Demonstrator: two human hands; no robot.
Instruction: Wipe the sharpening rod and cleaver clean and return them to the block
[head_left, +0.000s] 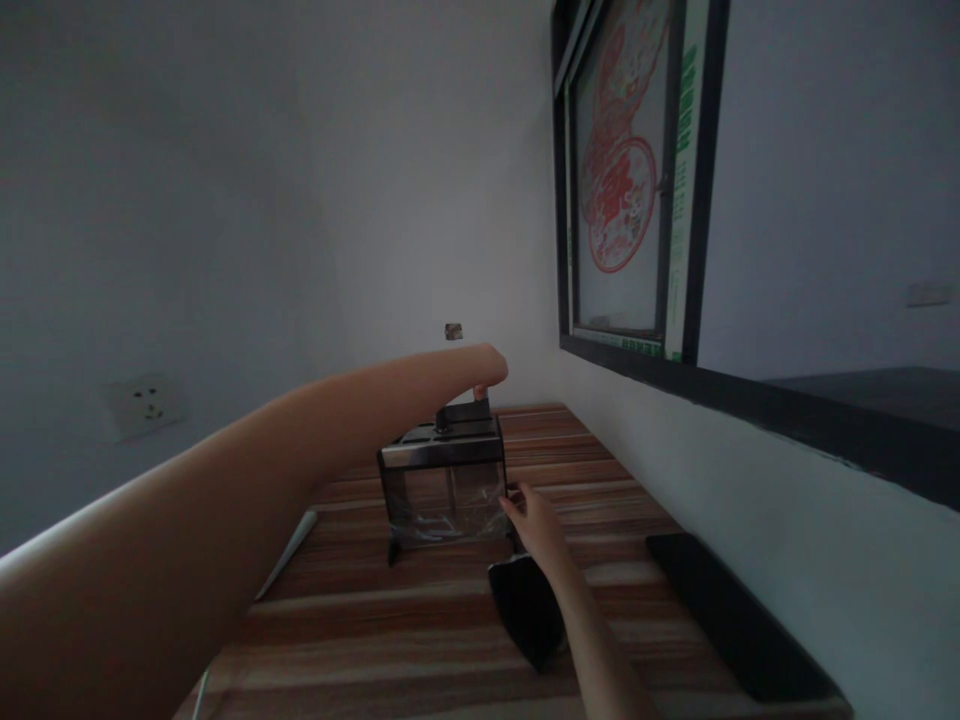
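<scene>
A clear box with a dark metal frame and top [442, 480] stands on the striped wooden table [420, 620]. My left hand [480, 375] reaches over it, fingers closed on a dark handle [463, 412] sticking up from the top. My right hand [534, 525] touches the box's lower right corner; its fingers are bent against the clear side. A dark flat blade-like thing [525, 605] lies under my right wrist; I cannot tell whether the hand holds it.
A long black flat object [739, 625] lies on the table along the right wall. A white cable [289, 550] runs off to the left. A dark-framed window with a red paper cutting [622, 170] fills the right wall. A socket [146, 400] sits on the left wall.
</scene>
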